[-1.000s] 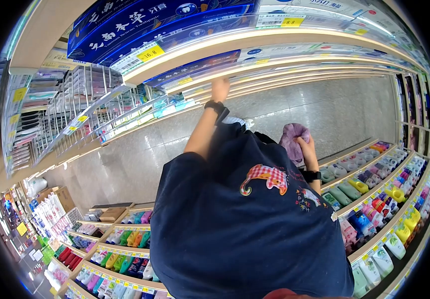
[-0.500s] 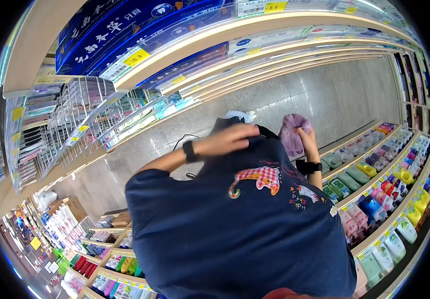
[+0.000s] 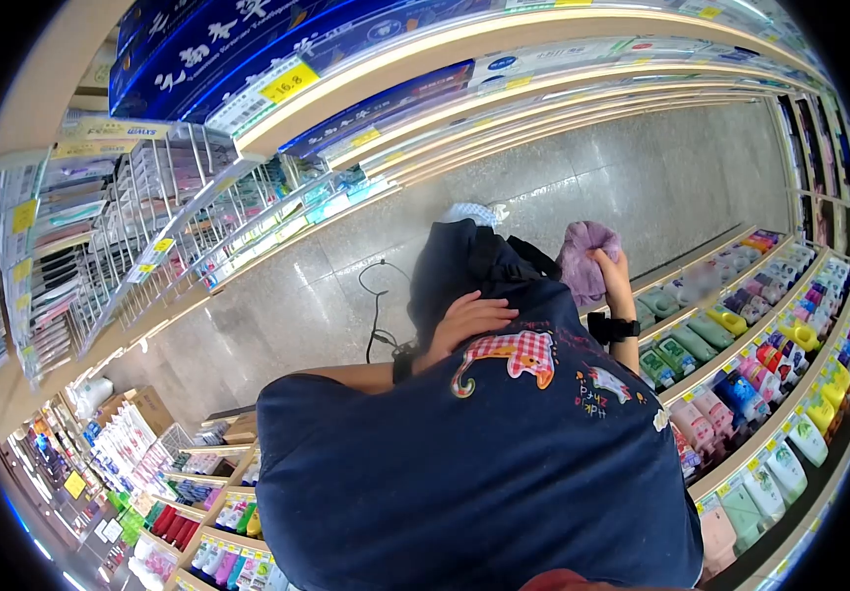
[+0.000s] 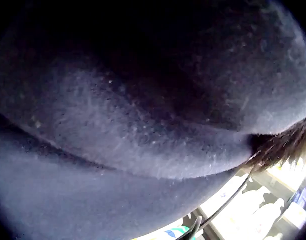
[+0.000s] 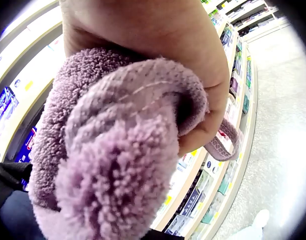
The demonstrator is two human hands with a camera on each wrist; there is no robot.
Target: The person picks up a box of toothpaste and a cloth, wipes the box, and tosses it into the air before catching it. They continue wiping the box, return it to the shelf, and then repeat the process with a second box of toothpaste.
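Observation:
In the head view my left hand [image 3: 474, 319] lies against the front of the dark navy shirt [image 3: 425, 463], fingers extended, beside the checked elephant patch [image 3: 519, 358]. It holds nothing. Dark fabric [image 4: 118, 125] fills most of the left wrist view, where the hand itself is out of sight. My right hand [image 3: 615, 279] grips a bunched purple plush cloth [image 3: 581, 258] on the right side of the body. Close up in the right wrist view, the cloth [image 5: 118, 180] shows a fluffy pile, a stitched edge and a loop, with the fingers curled round it.
Shelves of blue toothpaste boxes [image 3: 238, 59] with price tags stand ahead. Wire racks of packets [image 3: 139, 227] are at the left. Tiered shelves of bottles [image 3: 740, 394] run along the right. Grey tiled floor [image 3: 642, 177] lies between them, with a dark cable [image 3: 376, 295] hanging over it.
My left hand has come away from the toothpaste shelf, back and down onto the shirt front. The right hand still holds the purple cloth in nearly the same place.

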